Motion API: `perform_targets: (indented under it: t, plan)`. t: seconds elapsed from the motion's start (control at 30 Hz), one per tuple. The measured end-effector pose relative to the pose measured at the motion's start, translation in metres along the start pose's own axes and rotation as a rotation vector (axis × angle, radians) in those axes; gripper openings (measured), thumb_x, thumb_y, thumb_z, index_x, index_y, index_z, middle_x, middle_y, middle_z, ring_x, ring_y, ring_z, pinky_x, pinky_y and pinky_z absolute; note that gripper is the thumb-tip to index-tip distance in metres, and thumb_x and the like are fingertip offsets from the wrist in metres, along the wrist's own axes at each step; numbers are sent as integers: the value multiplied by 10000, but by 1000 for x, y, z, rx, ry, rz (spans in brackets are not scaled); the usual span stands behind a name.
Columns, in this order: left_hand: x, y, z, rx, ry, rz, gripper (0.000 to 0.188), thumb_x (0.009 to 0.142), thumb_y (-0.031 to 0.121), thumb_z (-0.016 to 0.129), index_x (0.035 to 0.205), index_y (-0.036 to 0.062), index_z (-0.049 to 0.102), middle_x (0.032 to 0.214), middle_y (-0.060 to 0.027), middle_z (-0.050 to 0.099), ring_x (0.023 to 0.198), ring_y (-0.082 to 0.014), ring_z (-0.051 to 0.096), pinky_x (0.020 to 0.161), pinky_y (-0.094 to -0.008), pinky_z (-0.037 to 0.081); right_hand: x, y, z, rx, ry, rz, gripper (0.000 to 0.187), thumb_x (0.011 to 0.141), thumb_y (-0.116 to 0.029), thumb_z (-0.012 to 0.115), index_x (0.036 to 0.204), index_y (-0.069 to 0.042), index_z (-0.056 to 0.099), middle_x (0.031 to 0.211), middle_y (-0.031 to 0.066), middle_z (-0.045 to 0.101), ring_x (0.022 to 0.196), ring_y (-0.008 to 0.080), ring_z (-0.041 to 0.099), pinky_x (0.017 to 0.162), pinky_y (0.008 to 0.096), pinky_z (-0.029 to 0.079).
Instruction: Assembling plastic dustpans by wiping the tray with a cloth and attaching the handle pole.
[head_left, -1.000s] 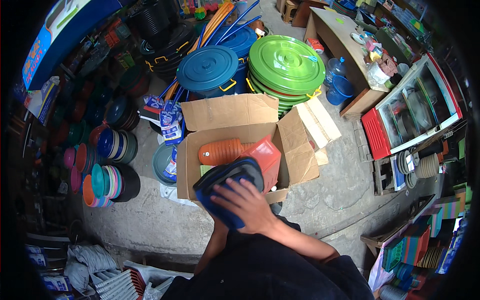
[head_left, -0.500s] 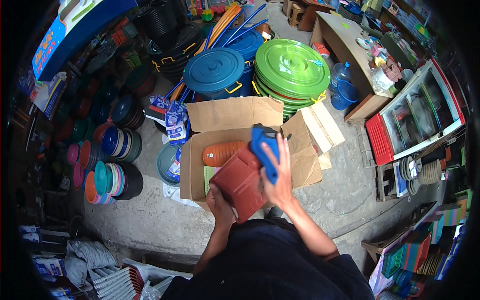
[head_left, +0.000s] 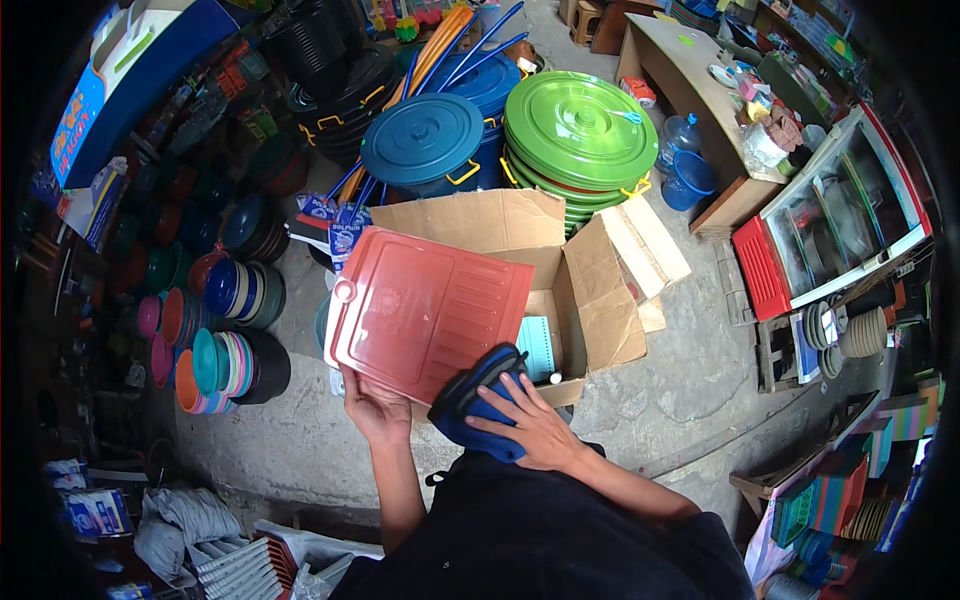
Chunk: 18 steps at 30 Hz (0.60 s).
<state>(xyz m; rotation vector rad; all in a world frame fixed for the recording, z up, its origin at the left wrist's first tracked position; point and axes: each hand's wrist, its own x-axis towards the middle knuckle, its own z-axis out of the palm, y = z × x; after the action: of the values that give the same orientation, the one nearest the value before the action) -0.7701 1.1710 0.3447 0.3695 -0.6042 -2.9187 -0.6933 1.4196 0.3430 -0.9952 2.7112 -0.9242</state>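
A flat red plastic board with raised ridges and a round hole near one corner is held up over an open cardboard box. My left hand grips the board's lower left edge from below, its thumb against the rim. At the lower right corner, my right hand presses a soft blue and black cloth-like piece to the board, fingers spread over it. Whether this piece is a folded cloth or a cap I cannot tell. Inside the box lies a light blue perforated item; the board hides the box's left side.
Stacked green lidded tubs and a blue lidded tub stand behind the box. Colourful nested basins sit at left. A wooden desk and a glass-fronted case are on the right.
The red board has turned its broad face up and shifted left, now covering the orange ribbed item in the box. My right hand has brought the blue piece down to the board's lower right corner.
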Motion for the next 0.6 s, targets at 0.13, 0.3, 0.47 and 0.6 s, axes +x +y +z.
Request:
perform_targets:
  t: [0.13, 0.3, 0.47, 0.6]
  plan:
    - [-8, -18, -2, 23, 13, 8, 484, 1044, 360, 334, 1406, 53, 428, 1413, -141, 502, 1272, -289, 517, 1066, -469, 424, 8, -9, -1, -46, 120, 69, 883, 653, -200, 774, 1456, -321, 427, 1602, 93, 204, 1470, 418, 130, 1156, 635, 86]
    - [-26, -41, 20, 140, 42, -36, 627, 993, 521, 374, 1431, 72, 401, 1402, -99, 519, 1267, -278, 521, 1069, -406, 423, 50, 10, -43, -167, 382, 151, 847, 658, -153, 780, 1428, -317, 469, 1597, 165, 176, 1452, 473, 125, 1131, 666, 104]
    - [-24, -32, -4, -11, -273, -173, 690, 975, 606, 336, 1461, 116, 347, 1459, -90, 440, 1288, -272, 488, 1061, -421, 425, 78, 41, -92, -66, 799, 277, 560, 847, -240, 667, 1387, -203, 524, 1513, 221, 339, 1372, 421, 346, 1122, 510, 264]
    - [-28, -22, 15, 154, 27, 51, 683, 975, 624, 317, 1434, 123, 392, 1423, -80, 479, 1286, -271, 482, 1049, -430, 429, 58, 46, -95, 267, 618, 499, 364, 929, -316, 592, 1198, -76, 644, 1075, 220, 649, 1005, 356, 627, 898, 426, 467]
